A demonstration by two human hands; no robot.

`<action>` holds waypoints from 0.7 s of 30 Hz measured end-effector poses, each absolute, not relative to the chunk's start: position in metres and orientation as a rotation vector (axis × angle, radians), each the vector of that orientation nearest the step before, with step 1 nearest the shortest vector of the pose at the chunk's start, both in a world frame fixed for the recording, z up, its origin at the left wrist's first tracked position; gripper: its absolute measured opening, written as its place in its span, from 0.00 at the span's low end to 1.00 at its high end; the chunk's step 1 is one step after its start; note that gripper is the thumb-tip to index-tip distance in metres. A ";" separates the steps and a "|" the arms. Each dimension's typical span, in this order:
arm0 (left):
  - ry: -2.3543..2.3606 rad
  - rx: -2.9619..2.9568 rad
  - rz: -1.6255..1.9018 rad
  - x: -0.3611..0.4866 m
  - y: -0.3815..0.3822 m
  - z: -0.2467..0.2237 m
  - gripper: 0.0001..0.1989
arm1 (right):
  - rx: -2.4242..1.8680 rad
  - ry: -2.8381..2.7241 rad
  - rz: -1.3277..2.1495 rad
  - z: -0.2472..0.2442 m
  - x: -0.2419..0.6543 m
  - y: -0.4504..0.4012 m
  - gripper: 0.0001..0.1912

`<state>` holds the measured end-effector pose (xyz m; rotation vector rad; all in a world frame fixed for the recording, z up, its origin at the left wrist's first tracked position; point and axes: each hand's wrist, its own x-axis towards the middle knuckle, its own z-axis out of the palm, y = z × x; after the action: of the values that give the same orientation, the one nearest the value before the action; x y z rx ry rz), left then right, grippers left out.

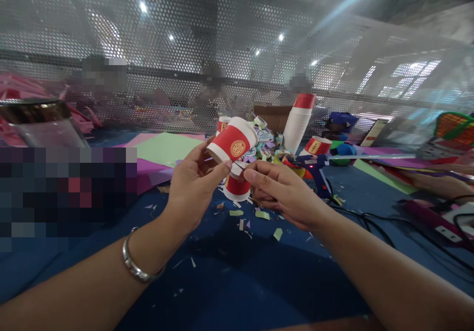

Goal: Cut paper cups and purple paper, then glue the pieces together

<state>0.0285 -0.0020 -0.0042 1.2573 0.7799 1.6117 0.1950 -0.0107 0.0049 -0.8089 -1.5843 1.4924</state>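
My left hand [190, 185] is closed around a red and white paper cup [228, 141] with a round gold emblem, held tilted above the table. Between the thumb and fingers of my right hand [279, 188] is a thin dark stick [239, 165]; its left end reaches to the lower edge of the cup, and I cannot tell whether it pierces or only touches it. Just beneath, a second red and white paper cup [237, 188] stands on the table, partly hidden by my hands.
Paper scraps [262, 215] litter the blue table [229, 272]. Behind are a tall cup stack [297, 124], cut-out decorations [264, 136] and coloured paper [166, 146]. To the right, a blue glue gun [320, 173], black cables [370, 220], a power strip [437, 222] and another person's hand [437, 185].
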 end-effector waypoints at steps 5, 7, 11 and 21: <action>0.818 1.352 1.580 0.026 0.000 -0.007 0.24 | -0.808 -1.534 1.552 0.004 0.193 -0.011 0.15; 0.819 1.403 1.571 0.025 0.002 -0.009 0.24 | -0.804 -1.513 1.567 0.003 0.193 -0.011 0.15; 0.853 1.482 1.542 0.023 0.007 -0.012 0.24 | -0.804 -1.494 1.578 0.001 0.193 -0.009 0.17; 1.013 1.606 1.487 0.029 -0.005 -0.006 0.26 | -0.852 -1.442 1.557 0.003 0.190 -0.011 0.20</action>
<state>0.0291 -0.0048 -0.0060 1.6057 1.0133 1.4870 0.1902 -0.0114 0.0027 -0.8521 -1.4418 1.5571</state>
